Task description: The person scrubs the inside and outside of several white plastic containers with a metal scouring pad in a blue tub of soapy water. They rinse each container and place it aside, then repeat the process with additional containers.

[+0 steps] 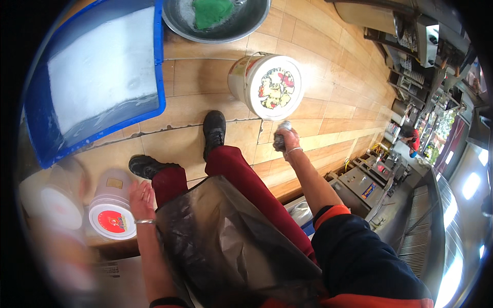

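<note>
My right hand [290,138] is closed round a crumpled grey wad [279,143]; whether it is a rag or a scouring pad I cannot tell. It is held out just on the near side of a white lidded bucket [278,87] with a cartoon print on its lid. My left hand [142,199] is slightly blurred, its fingers loosely stretched and nothing seen in them. Beside it stands a smaller whitish bucket [112,222] with a red round label on the lid.
A blue tub [159,77] with whitish contents stands at the left. Beyond it is a metal basin [179,30] with suds and a green cloth [211,13]. Blurred white buckets [61,205] are at the lower left. Kitchen equipment [359,185] and another person [411,138] are at the right.
</note>
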`<action>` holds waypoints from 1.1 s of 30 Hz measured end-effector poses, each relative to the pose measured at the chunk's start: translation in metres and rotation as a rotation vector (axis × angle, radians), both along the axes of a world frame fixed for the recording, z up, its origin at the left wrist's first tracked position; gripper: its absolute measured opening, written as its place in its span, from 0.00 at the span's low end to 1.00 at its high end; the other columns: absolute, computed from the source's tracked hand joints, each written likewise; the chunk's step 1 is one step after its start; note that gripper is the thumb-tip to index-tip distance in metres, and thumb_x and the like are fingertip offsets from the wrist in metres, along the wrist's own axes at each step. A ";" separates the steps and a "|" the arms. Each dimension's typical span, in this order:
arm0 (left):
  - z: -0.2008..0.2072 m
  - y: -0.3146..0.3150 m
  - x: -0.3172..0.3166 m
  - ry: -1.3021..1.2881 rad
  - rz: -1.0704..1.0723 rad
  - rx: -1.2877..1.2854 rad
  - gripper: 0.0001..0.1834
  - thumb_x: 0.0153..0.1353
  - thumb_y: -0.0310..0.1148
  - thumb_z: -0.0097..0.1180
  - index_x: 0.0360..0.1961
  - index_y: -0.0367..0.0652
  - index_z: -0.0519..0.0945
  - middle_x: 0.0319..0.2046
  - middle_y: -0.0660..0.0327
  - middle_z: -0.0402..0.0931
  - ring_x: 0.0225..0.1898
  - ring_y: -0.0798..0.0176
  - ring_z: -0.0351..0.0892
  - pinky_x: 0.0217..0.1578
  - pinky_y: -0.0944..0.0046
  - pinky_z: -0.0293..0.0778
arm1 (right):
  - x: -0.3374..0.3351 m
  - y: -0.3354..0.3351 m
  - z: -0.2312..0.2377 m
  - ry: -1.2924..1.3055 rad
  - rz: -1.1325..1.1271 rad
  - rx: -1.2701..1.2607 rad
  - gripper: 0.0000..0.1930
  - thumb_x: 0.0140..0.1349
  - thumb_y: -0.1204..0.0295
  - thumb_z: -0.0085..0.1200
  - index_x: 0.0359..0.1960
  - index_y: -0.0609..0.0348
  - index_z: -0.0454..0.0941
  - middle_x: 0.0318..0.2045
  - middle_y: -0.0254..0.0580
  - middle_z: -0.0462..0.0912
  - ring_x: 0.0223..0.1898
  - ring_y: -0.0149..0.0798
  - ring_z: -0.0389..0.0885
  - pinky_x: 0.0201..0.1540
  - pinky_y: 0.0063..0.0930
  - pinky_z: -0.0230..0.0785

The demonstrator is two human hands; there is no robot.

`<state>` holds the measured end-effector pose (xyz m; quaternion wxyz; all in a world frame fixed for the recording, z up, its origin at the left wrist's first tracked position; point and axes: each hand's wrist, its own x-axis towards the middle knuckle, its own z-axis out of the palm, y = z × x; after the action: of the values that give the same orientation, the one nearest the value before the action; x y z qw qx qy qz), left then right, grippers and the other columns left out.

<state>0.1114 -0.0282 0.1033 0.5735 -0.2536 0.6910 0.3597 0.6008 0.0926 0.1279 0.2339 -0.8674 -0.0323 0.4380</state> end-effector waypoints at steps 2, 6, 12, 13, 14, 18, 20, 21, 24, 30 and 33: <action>-0.010 0.021 0.042 -0.137 -0.184 0.184 0.25 0.66 0.30 0.50 0.64 0.44 0.65 0.52 0.54 0.75 0.51 0.58 0.76 0.54 0.59 0.73 | 0.029 -0.014 -0.014 -0.027 -0.126 0.093 0.14 0.50 0.73 0.59 0.39 0.58 0.74 0.25 0.38 0.76 0.22 0.36 0.75 0.20 0.32 0.72; -0.038 0.105 0.163 -0.249 -0.551 0.289 0.27 0.61 0.28 0.60 0.62 0.44 0.69 0.51 0.60 0.74 0.49 0.65 0.75 0.50 0.62 0.70 | 0.081 0.003 -0.031 -0.047 -0.183 0.234 0.11 0.53 0.73 0.59 0.36 0.60 0.72 0.24 0.40 0.76 0.19 0.36 0.74 0.19 0.32 0.71; -0.095 0.220 0.312 0.088 -1.124 0.622 0.54 0.43 0.49 0.71 0.66 0.32 0.59 0.59 0.41 0.68 0.58 0.50 0.73 0.53 0.57 0.72 | 0.134 0.067 -0.058 0.312 -0.168 0.365 0.09 0.55 0.74 0.55 0.38 0.60 0.74 0.29 0.40 0.79 0.27 0.41 0.79 0.28 0.35 0.75; -0.099 0.225 0.320 0.023 -1.087 0.627 0.47 0.44 0.46 0.70 0.60 0.31 0.63 0.55 0.41 0.72 0.53 0.50 0.76 0.51 0.57 0.73 | 0.135 0.071 -0.062 0.301 -0.144 0.296 0.11 0.55 0.74 0.56 0.40 0.61 0.74 0.30 0.41 0.80 0.28 0.40 0.80 0.28 0.36 0.75; -0.099 0.227 0.325 -0.027 -1.034 0.626 0.40 0.45 0.43 0.69 0.55 0.30 0.67 0.50 0.42 0.75 0.48 0.49 0.79 0.48 0.56 0.75 | 0.134 0.072 -0.064 0.330 -0.072 0.320 0.12 0.55 0.73 0.58 0.41 0.61 0.75 0.32 0.41 0.81 0.30 0.39 0.81 0.29 0.36 0.75; -0.079 0.224 0.321 0.124 -0.987 0.656 0.26 0.49 0.32 0.66 0.46 0.35 0.68 0.37 0.55 0.78 0.38 0.64 0.79 0.41 0.64 0.75 | 0.115 0.073 -0.055 0.305 -0.064 0.162 0.17 0.53 0.72 0.63 0.44 0.62 0.76 0.35 0.43 0.83 0.32 0.39 0.82 0.32 0.33 0.76; -0.062 0.224 0.302 0.032 -0.886 0.667 0.24 0.49 0.30 0.64 0.45 0.36 0.68 0.36 0.55 0.77 0.38 0.63 0.79 0.40 0.64 0.75 | 0.100 0.080 -0.038 0.288 -0.010 0.119 0.17 0.53 0.72 0.64 0.45 0.61 0.75 0.35 0.43 0.83 0.33 0.39 0.82 0.35 0.31 0.77; -0.056 0.225 0.286 -0.008 -0.961 0.625 0.24 0.50 0.28 0.63 0.46 0.37 0.66 0.38 0.55 0.77 0.39 0.61 0.79 0.40 0.62 0.76 | 0.091 0.084 -0.028 0.324 0.027 0.142 0.16 0.54 0.72 0.63 0.44 0.61 0.76 0.34 0.43 0.83 0.32 0.37 0.83 0.33 0.30 0.77; -0.033 0.211 0.246 -0.138 -0.722 0.609 0.24 0.52 0.26 0.61 0.48 0.38 0.64 0.42 0.54 0.75 0.41 0.58 0.80 0.42 0.59 0.78 | 0.051 0.095 0.004 0.360 0.120 0.133 0.14 0.51 0.74 0.63 0.40 0.64 0.78 0.31 0.43 0.83 0.29 0.37 0.82 0.29 0.31 0.75; 0.031 0.162 0.150 -0.180 -0.775 0.516 0.24 0.53 0.24 0.60 0.48 0.38 0.64 0.45 0.54 0.73 0.47 0.60 0.76 0.47 0.59 0.75 | -0.036 0.077 0.088 0.260 0.247 0.041 0.15 0.48 0.77 0.62 0.39 0.68 0.76 0.29 0.48 0.83 0.26 0.40 0.82 0.28 0.32 0.77; 0.081 0.158 0.129 -0.242 -0.578 0.544 0.23 0.51 0.23 0.62 0.47 0.37 0.66 0.43 0.55 0.74 0.45 0.63 0.74 0.48 0.63 0.72 | -0.061 0.081 0.149 0.268 0.281 0.062 0.15 0.48 0.76 0.62 0.39 0.69 0.77 0.30 0.48 0.83 0.28 0.39 0.83 0.32 0.31 0.78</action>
<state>0.2402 0.1298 0.1842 0.7741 0.0711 0.5411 0.3208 0.5399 0.1735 0.2771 0.1993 -0.7806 -0.1351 0.5767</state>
